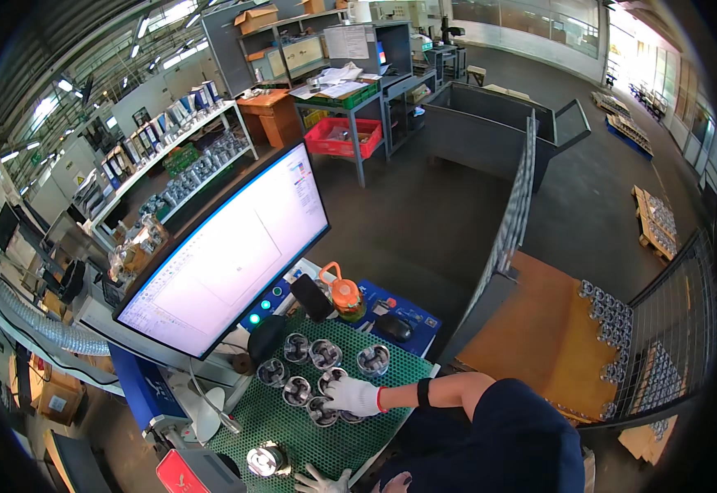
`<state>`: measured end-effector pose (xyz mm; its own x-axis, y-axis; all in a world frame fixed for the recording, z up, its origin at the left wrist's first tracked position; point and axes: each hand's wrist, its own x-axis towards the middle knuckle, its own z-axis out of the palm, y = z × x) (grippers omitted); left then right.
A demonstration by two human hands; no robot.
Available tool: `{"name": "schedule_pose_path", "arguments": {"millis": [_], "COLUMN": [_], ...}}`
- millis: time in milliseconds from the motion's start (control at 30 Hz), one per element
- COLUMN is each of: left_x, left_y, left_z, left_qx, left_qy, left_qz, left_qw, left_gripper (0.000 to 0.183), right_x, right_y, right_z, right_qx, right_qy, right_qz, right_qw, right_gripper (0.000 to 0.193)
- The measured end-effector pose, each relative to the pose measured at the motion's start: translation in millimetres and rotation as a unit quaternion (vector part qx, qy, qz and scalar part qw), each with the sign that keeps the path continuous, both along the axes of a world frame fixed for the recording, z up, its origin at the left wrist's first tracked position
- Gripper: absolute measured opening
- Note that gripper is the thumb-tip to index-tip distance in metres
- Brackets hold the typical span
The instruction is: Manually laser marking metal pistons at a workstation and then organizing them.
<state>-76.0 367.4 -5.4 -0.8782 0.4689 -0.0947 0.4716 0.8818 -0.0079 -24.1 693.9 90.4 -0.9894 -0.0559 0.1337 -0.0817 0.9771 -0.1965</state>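
Observation:
My right hand (357, 397), in a white glove with a red cuff, reaches across the green perforated mat (248, 411) into a group of metal pistons (296, 391). Its fingers close on one piston (331, 380) in the group; the fingertips are partly hidden. At the bottom edge my left hand (322, 481), also gloved, rests with spread fingers on the mat. Close to it, a single brightly lit piston (266, 460) stands apart, near the red and grey machine head (197, 472). One more piston (372, 360) sits at the right of the group.
A large monitor (235, 255) stands behind the mat. Beyond the pistons are a black phone (312, 297), an orange-lidded bottle (344, 296) and a mouse (393, 328) on a blue pad. A wire-mesh cart (514, 308) with several pistons on brown sheeting stands at my right.

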Motion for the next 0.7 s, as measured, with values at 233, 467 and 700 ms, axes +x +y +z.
{"name": "schedule_pose_path", "arguments": {"millis": [233, 467, 700], "left_x": [1, -2, 59], "left_y": [2, 11, -76], "left_z": [10, 20, -39], "left_qx": [0.020, -0.021, 0.115], "left_qy": [-0.090, -0.044, 0.037], "left_qz": [0.063, 0.026, -0.166], "left_qw": [0.994, 0.998, 0.979], "left_gripper": [0.130, 0.106, 0.073], "right_x": [119, 327, 505], "right_y": [-71, -163, -208], "right_z": [4, -45, -51], "right_qx": [-0.138, -0.160, -0.195], "right_qy": [-0.016, -0.103, -0.113], "right_qz": [-0.089, -0.245, -0.493], "right_qw": [0.986, 0.951, 0.840], "right_gripper": [0.040, 0.027, 0.026]}}
